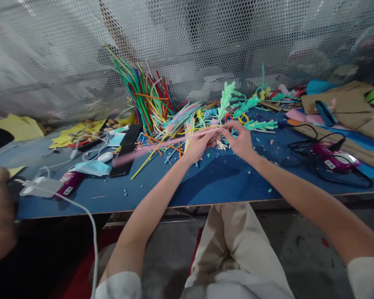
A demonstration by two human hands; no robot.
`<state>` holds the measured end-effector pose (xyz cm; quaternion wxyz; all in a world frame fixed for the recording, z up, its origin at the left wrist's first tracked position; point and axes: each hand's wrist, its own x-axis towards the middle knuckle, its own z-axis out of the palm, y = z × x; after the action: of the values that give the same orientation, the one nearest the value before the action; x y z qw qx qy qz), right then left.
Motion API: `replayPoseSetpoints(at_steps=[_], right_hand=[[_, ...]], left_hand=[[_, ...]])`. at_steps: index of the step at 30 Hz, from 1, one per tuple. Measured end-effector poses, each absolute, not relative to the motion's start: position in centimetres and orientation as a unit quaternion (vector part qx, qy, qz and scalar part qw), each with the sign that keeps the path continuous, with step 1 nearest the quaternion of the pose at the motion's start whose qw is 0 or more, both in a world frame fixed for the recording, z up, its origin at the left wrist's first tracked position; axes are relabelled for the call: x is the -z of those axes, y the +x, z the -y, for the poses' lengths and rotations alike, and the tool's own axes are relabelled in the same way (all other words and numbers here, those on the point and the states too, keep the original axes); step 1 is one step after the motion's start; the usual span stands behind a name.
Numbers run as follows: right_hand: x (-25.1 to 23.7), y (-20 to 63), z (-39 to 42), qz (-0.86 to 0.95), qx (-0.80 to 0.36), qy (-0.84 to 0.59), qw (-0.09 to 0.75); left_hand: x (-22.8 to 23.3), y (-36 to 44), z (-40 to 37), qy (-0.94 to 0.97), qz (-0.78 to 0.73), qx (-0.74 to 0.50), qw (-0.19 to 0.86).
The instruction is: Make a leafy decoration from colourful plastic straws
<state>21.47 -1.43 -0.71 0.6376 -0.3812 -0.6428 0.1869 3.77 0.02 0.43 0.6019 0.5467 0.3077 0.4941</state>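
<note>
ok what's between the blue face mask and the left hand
In the head view, a black slab, coloured sticks and a blurred pink strip lie between them.

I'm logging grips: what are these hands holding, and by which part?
The left hand and right hand hold a pink strip, apparently near its right end; exact finger contacts are partly hidden.

Seen from the centre, a perforated screen [187, 37] stands at twelve o'clock, a blue face mask [92, 167] lies near nine, and a purple block [335, 163], possibly a socket strip, sits at three.
</note>
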Motion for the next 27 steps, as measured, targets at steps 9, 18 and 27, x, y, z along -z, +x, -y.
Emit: replayPoseSetpoints(at_steps=[9, 18, 27], right_hand=[[0.4, 20.9, 2.2, 0.614, -0.216, -0.391, 0.651], [1.2, 20.5, 1.7, 0.532, -0.322, -0.412, 0.666], [0.1, 20.9, 2.2, 0.652, -0.271, -0.327, 0.628]], left_hand=[[-2.0, 2.8, 0.4, 0.585, -0.311, -0.414, 0.624], [-3.5, 3.3, 1.7, 0.68, -0.333, -0.459, 0.464], [-4.5, 2.1, 0.7, 0.629, -0.354, -0.527, 0.448]])
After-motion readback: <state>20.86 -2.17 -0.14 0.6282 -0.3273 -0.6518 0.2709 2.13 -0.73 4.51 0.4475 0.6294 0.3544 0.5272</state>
